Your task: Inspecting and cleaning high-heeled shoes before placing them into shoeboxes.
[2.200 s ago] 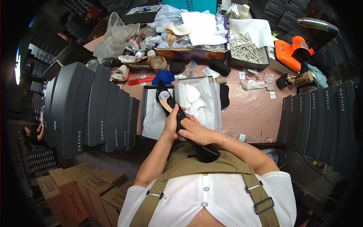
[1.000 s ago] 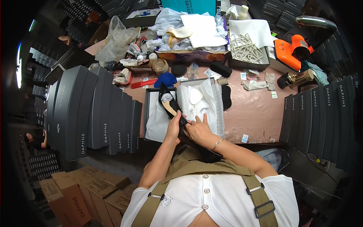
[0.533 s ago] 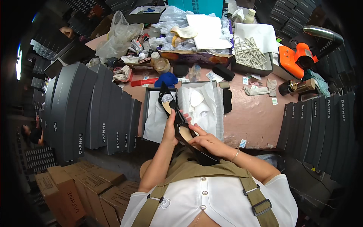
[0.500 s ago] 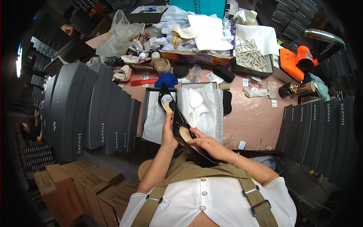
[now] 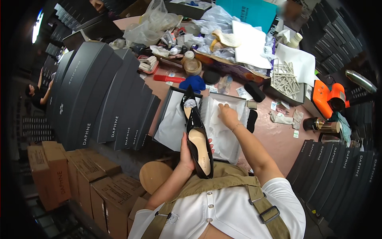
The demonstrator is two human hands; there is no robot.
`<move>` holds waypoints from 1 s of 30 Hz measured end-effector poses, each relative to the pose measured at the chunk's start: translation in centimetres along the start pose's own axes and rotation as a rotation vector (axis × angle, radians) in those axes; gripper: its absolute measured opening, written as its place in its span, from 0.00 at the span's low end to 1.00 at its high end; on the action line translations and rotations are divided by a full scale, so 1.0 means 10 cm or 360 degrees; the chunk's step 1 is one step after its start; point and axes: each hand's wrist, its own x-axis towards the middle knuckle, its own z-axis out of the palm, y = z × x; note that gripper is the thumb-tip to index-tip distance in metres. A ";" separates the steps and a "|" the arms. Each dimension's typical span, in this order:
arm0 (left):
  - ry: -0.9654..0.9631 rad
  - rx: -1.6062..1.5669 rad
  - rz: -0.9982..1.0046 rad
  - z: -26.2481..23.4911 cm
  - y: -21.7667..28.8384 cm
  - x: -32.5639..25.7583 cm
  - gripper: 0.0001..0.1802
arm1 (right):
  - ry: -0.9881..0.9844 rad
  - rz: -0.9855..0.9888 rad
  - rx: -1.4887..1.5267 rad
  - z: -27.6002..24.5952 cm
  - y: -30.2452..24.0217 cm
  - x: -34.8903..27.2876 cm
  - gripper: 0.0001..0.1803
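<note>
Left hand (image 5: 186, 153) clenched around black patent pump (image 5: 197, 137), held toe-up over open shoe box (image 5: 175, 95). Right hand (image 5: 227, 115), empty and loose, pressed on white tissue paper (image 5: 223, 131) at 2 o'clock of shoe. Stacked grey boxes (image 5: 99, 99) at 9 o'clock. Step looked like boxing the shoe; next move called for flattened paper, then shoe laid heel-first inside.

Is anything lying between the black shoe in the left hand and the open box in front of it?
Only the right hand, resting on the white tissue paper inside the open box. The left hand holds the black shoe over the box's near edge.
</note>
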 end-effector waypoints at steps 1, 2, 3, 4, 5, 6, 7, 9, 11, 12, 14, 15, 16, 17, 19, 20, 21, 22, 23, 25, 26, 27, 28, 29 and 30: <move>0.0038 -0.0024 0.0040 -0.01 0.01 -0.01 0.45 | 0.0036 -0.0051 0.0020 -0.01 0.00 -0.02 0.32; 0.0075 -0.0043 0.0072 -0.02 0.02 -0.02 0.46 | 0.0130 -0.0119 0.0219 -0.03 0.01 -0.06 0.31; 0.0106 -0.0021 0.0131 -0.05 0.02 -0.03 0.46 | 0.0214 -0.0188 0.0415 -0.20 -0.08 -0.16 0.31; 0.0134 0.0008 0.0181 -0.08 0.02 -0.02 0.47 | 0.0303 -0.0246 0.0611 -0.41 -0.19 -0.28 0.30; 0.0159 0.0048 0.0223 -0.09 0.02 -0.01 0.47 | 0.0177 -0.0059 0.1134 -0.67 -0.36 -0.44 0.27; 0.0134 0.0082 0.0267 -0.07 0.00 -0.02 0.47 | 0.0053 0.0147 0.1649 -0.95 -0.58 -0.66 0.24; 0.0097 0.0127 0.0299 -0.01 -0.03 -0.04 0.46 | -0.0056 0.0368 0.2156 -1.08 -0.73 -0.85 0.22; 0.0105 0.0171 0.0442 0.21 -0.11 -0.03 0.43 | -0.0091 0.0284 0.1998 -0.92 -0.93 -1.12 0.15; -0.0067 0.0263 0.0367 0.12 -0.13 -0.01 0.41 | -0.0135 0.0079 0.1479 -0.75 -0.97 -1.32 0.12; -0.0033 0.0286 0.0374 0.12 -0.12 0.01 0.41 | 0.0006 -0.0096 0.1177 -0.77 -1.02 -1.38 0.12; -0.0085 0.0323 0.0297 0.16 -0.09 0.00 0.39 | 0.0146 -0.0312 0.0834 -0.76 -0.97 -1.46 0.16; -0.0114 0.0342 0.0247 0.18 -0.08 0.00 0.38 | 0.0217 -0.0404 0.0654 -0.78 -0.95 -1.50 0.17; -0.0088 0.0415 0.0279 0.19 -0.12 0.01 0.35 | 0.0284 -0.0460 0.0529 -0.79 -0.97 -1.50 0.19; -0.0087 0.0430 0.0271 0.13 -0.14 0.05 0.34 | 0.0349 -0.0517 0.0402 -0.82 -1.00 -1.47 0.20; -0.0104 0.0468 0.0215 0.06 -0.15 0.08 0.34 | 0.0292 -0.0596 0.0146 -0.83 -1.02 -1.47 0.22; -0.0116 0.0490 0.0168 0.04 -0.14 0.08 0.34 | 0.0233 -0.0614 0.0134 -0.81 -1.00 -1.50 0.22; -0.0125 0.0512 0.0127 0.03 -0.13 0.07 0.35 | 0.0174 -0.0638 0.0125 -0.78 -1.00 -1.54 0.22; -0.0117 0.0569 0.0134 0.01 -0.14 0.08 0.35 | 0.0113 -0.0662 0.0116 -0.77 -1.00 -1.57 0.22; -0.0108 0.0626 0.0142 0.00 -0.16 0.09 0.35 | 0.0223 -0.0711 0.0036 -0.78 -1.00 -1.54 0.21; -0.0055 0.0660 0.0099 -0.03 -0.18 0.08 0.33 | 0.0211 -0.0693 -0.0061 -0.75 -1.04 -1.48 0.20; -0.0061 0.0648 0.0116 -0.01 -0.18 0.07 0.33 | 0.0205 -0.0685 -0.0110 -0.73 -1.05 -1.46 0.20; -0.0069 0.0629 0.0142 0.02 -0.18 0.04 0.33 | 0.0357 -0.0773 0.0027 -0.71 -1.04 -1.44 0.16; -0.0076 0.0609 0.0168 0.04 -0.17 0.03 0.32 | 0.0374 -0.0773 0.0126 -0.70 -1.06 -1.45 0.12; -0.0091 0.0546 0.0186 -0.04 -0.18 0.06 0.32 | 0.0390 -0.0775 0.0226 -0.67 -1.11 -1.47 0.09; -0.0074 0.0567 0.0210 -0.02 -0.18 0.04 0.33 | 0.0414 -0.0770 0.0325 -0.65 -1.14 -1.49 0.05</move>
